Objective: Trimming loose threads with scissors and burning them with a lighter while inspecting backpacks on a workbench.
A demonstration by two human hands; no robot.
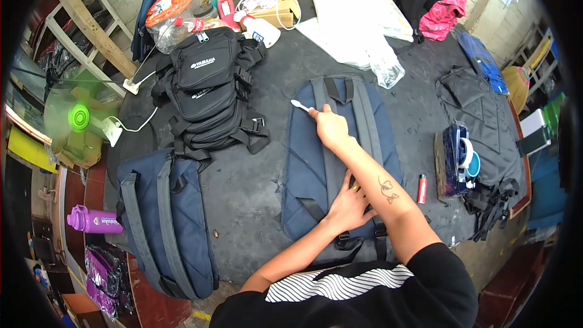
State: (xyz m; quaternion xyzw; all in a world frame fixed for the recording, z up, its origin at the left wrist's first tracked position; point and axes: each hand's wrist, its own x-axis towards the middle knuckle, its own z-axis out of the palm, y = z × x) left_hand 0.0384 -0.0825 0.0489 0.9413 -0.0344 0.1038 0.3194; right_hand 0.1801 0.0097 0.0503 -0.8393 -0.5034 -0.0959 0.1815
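A navy backpack point(379, 130) with grey shoulder straps lies on the dark table in front of me, straps facing up. Closed round a white toothbrush point(300, 105), my right hand point(332, 127) is over the upper part of the backpack. The brush end sticks out to the left, close to the backpack's upper left side. Lower down, my left hand point(349, 206) rests on the backpack with fingers spread, partly beneath my right forearm. Black buckles point(344, 240) hang at the backpack's near edge.
Another navy backpack point(173, 225) lies at left, below stacked black bags point(209, 85). A red lighter point(422, 189), a tape dispenser point(452, 161) and a black backpack point(477, 121) are at right. White sheets point(346, 30) and a spray bottle point(261, 29) sit at the back. A fan point(79, 117) stands left.
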